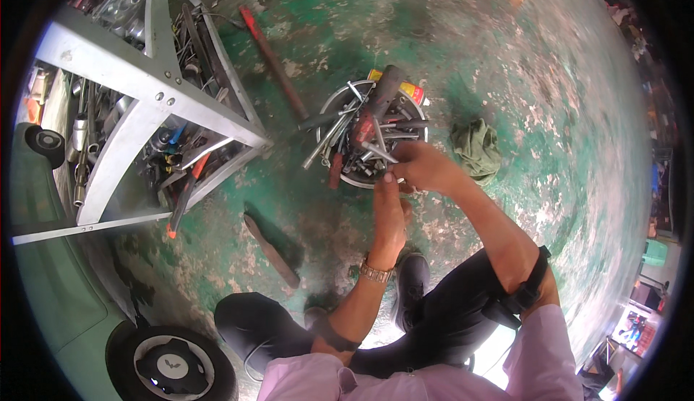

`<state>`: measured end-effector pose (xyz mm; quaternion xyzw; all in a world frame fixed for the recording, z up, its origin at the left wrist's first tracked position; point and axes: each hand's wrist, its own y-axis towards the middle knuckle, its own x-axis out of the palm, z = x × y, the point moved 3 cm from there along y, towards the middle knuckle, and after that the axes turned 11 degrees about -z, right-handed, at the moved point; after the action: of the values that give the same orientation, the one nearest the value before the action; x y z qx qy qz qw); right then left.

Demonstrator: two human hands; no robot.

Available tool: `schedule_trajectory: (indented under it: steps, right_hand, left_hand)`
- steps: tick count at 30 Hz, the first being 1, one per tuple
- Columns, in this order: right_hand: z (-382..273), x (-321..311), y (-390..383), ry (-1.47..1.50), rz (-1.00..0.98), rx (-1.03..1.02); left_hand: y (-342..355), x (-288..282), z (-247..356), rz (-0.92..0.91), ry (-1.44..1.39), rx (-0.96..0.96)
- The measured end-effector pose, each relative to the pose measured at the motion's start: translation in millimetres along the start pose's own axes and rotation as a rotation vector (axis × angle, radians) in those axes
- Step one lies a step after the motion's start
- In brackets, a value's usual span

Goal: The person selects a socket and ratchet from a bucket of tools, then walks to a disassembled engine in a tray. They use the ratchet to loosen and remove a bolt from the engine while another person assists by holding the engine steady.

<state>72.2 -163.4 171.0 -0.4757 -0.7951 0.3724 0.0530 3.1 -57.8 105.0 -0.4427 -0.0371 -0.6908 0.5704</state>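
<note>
Over the near rim of a round metal basin [352,181] heaped with tools, my two hands meet. My left hand [389,217], a metal watch on its wrist, has its fingers closed in a pinch. My right hand [428,167] is closed too, its fingers curled against the left fingertips. Between them shows a tiny pale bit, too small to name. A silver metal bar [378,152] reaches up to my right fingers; whether they grip it is hidden. In the basin lie a thick dark cylinder [386,92], a red tool [363,131], and several metal rods and sockets.
A red-ended bar [271,61] lies on the worn green floor left of the basin, a flat brown strip [271,249] nearer me. Right of the basin is a crumpled green cloth [477,149]. A grey metal tool rack [137,76] and a wheel [172,365] stand at left.
</note>
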Motion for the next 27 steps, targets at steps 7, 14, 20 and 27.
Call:
schedule_trajectory:
  steps: [7, 14, 20, 27]
  right_hand:
    - [-11.3, -0.4, -3.2, -0.101, 0.242, -0.016]
    - [-20.7, -27.9, -21.4, 0.151, 0.352, 0.014]
    - [-50.9, -39.1, -89.4, 0.664, 0.282, -0.182]
    - [-66.2, -39.0, -115.5, 0.420, 0.449, -0.336]
  left_hand:
    - [-6.7, 17.7, 13.3, -0.088, 0.073, 0.107]
    - [9.0, 21.9, 23.5, -0.242, 0.017, 0.167]
    - [119.3, -48.7, 48.1, -0.016, 0.787, 0.317]
    - [204.3, -60.1, 68.0, 0.076, 1.342, 0.633]
